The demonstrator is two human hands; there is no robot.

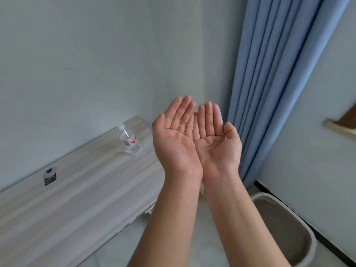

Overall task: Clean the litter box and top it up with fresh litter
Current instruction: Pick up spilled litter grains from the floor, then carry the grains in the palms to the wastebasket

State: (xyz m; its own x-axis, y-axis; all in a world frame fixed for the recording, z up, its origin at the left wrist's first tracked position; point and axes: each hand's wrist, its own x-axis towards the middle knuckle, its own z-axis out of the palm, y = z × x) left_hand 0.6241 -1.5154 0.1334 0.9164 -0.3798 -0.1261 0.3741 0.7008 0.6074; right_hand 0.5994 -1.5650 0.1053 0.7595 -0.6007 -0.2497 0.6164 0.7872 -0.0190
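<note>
Litter box [285, 230], holding grey litter, sits on the floor at lower right beside the blue curtain [269, 74], while left hand [173, 135] and right hand [215, 139] are cupped together, palms up, fingers spread, cradling a few litter grains [182, 126].

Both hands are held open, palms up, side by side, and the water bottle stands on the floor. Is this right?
Not quite. In the head view the left hand and right hand are open, palms up, side by side, but the water bottle stands on the wooden counter, not the floor.
</note>
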